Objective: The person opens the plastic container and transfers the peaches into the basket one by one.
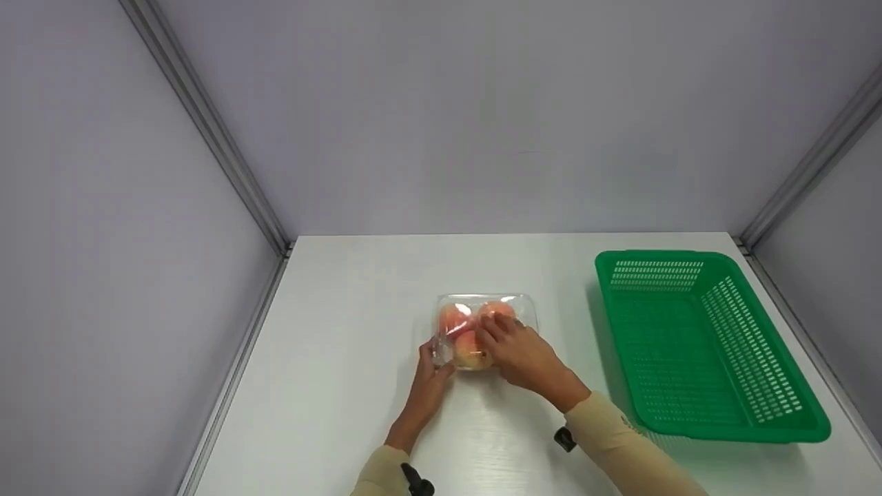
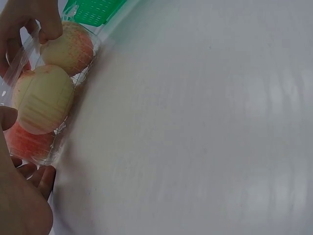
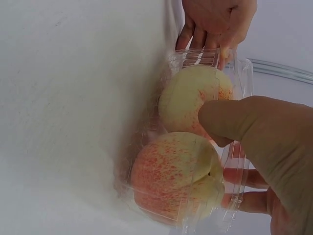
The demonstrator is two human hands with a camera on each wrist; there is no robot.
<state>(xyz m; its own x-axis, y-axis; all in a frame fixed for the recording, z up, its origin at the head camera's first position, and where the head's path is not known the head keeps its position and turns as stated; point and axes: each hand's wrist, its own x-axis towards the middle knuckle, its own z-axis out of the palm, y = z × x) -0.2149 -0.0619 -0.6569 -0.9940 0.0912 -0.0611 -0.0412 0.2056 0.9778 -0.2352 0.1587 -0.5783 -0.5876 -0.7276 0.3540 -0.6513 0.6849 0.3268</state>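
Observation:
A clear plastic clamshell box [image 1: 526, 311] with several red-and-yellow peaches [image 1: 471, 350] in it lies on the white table, near the middle in the head view. My left hand [image 1: 428, 382] grips its left end; in the left wrist view the thumb is above and the fingers are low at the base. Over the front right part of the box, my right hand [image 1: 520, 355] has its fingers bent across the top. The right wrist view shows its thumb [image 3: 230, 117] in front of a peach [image 3: 181, 98] and its fingers at the clear lid's edge.
A green perforated plastic basket [image 1: 620, 344] stands on the table to the right of the box. Grey panel walls [image 1: 482, 124] with metal corner rails [image 1: 207, 131] enclose the table at the back and sides.

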